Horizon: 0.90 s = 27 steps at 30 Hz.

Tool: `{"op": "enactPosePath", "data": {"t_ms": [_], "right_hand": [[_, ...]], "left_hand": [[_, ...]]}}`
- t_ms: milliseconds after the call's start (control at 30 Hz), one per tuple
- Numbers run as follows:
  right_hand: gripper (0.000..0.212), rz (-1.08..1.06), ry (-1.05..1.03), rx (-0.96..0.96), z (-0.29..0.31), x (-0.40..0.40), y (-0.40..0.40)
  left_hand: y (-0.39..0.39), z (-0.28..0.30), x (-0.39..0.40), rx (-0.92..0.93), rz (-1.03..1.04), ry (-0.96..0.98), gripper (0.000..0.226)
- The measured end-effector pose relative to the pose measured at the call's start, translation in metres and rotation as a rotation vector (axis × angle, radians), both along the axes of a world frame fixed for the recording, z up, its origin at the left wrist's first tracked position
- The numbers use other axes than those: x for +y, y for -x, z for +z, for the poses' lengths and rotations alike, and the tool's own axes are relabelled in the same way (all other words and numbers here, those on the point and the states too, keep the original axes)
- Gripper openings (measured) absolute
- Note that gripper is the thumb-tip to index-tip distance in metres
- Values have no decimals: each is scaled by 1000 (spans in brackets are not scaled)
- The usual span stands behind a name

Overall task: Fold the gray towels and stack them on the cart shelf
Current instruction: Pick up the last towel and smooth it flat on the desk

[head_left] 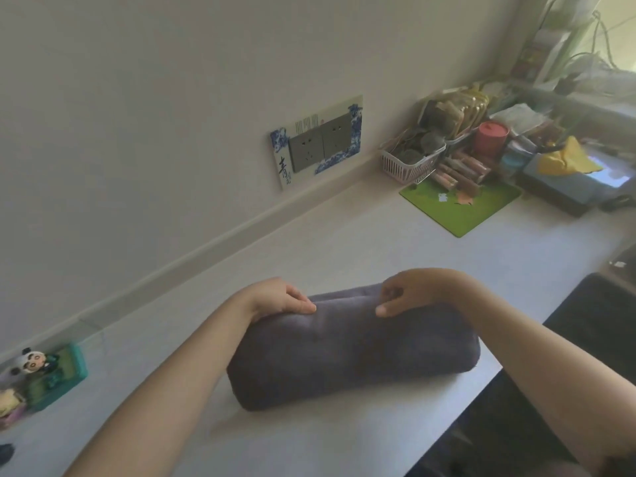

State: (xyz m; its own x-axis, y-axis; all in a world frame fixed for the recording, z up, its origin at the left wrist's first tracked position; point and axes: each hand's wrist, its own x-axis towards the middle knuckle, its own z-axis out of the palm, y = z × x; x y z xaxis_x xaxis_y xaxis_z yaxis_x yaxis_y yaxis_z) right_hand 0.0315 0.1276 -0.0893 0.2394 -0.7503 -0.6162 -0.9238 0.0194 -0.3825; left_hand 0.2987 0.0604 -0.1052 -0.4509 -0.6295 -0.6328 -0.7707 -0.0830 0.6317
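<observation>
**Both hands on a folded gray towel at the worktop's edge**

A person's two bare hands worked a thick, folded gray towel [354, 349] that lay on a white worktop [309, 242], close to its near edge and well apart from the clutter at the far right. The left hand [278, 299] gripped the bundle's far left part, fingers curled over the top fold and thumb pressed flat onto the cloth. The right hand [413, 292] held the far right part, fingers curled down into the towel's upper edge and thumb lying on its surface. Both forearms reached in from the bottom of the view.

On the wall behind, a gray double socket [318, 142] sat inside a blue-and-white decorative frame. At the worktop's far right corner, a green mat [461, 208] lay beneath a white slatted basket [409, 163] filled with dark items, with a red lidded container [490, 136] just behind and a yellow cloth [568, 160] farther right. At the left edge stood a panda figurine [31, 361] beside a teal box [65, 373].
</observation>
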Motion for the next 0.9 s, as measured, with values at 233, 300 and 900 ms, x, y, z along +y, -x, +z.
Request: {"op": "enactPosePath", "data": {"t_ms": [233,300,900], "right_hand": [[45,-5,127,147,-60,-45,13],[42,-8,154,184,-72,-50,14],[65,-348,541,317,-156,24,-27]], "left_hand": [[20,-46,-36,-240,-126,205,45],[23,-62,-35,-287,-161,232,42],[11,-144,45,-524,7,763,70]]}}
